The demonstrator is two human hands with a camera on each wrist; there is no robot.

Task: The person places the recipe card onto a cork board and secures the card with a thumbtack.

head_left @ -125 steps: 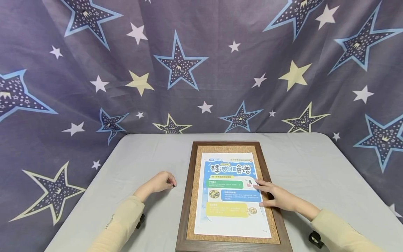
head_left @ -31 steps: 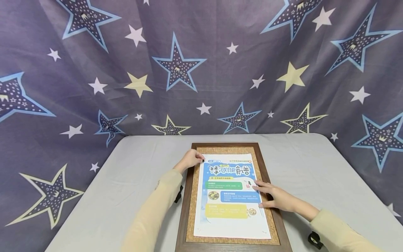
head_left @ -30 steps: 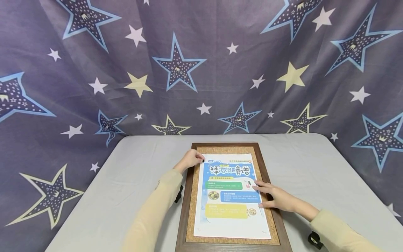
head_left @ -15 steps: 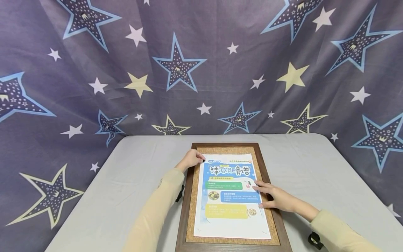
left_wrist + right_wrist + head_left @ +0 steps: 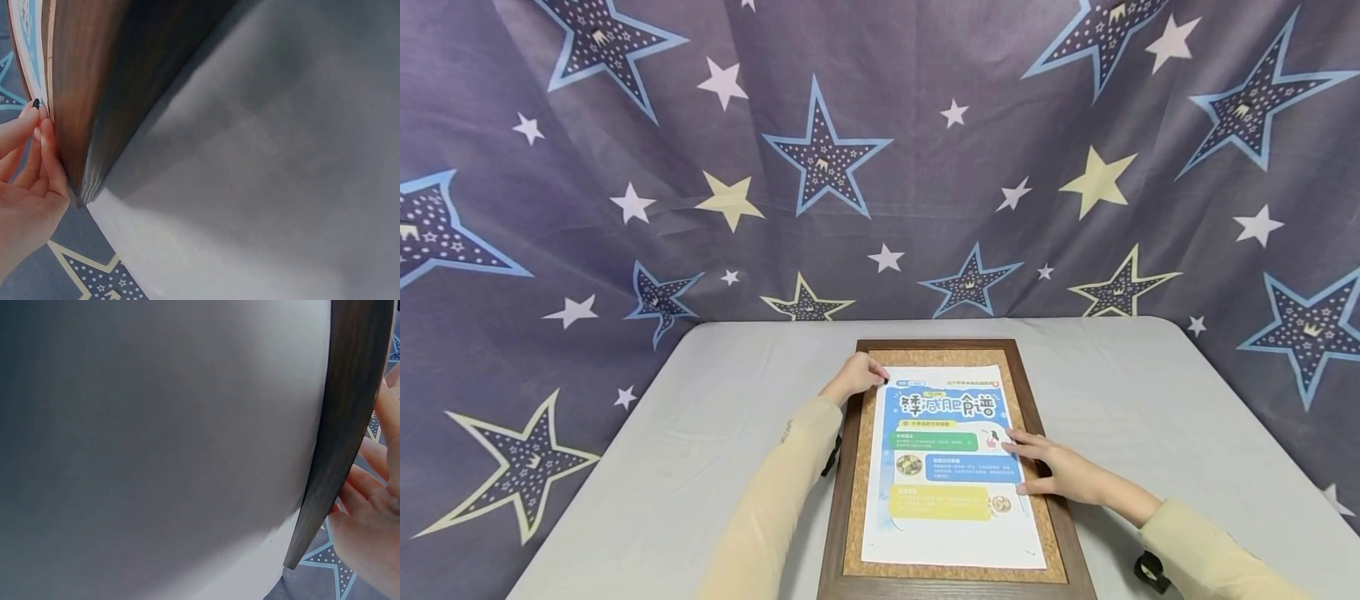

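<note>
A printed poster [image 5: 951, 542] with blue, green and yellow panels lies on a cork board [image 5: 951, 357] framed in brown wood. At the poster's upper left corner my left hand [image 5: 854, 377] pinches a small black pushpin [image 5: 35, 103] between thumb and finger; how deep its tip sits is hidden. My right hand [image 5: 1063, 472] rests on the poster's right edge, its fingers spread and fairly straight, with the palm side over the frame. In the right wrist view, the frame's side [image 5: 350, 406] hides part of that hand.
The board lies on a table with a pale grey cloth [image 5: 730, 400]. Behind stands a purple-grey curtain [image 5: 917, 192] with a star pattern. A black wrist strap [image 5: 1152, 572] shows below the right sleeve.
From the table left of the board, my left hand has moved right and up to the poster's upper left corner, carrying the pushpin. In the last second it barely shifts; the right hand stays put.
</note>
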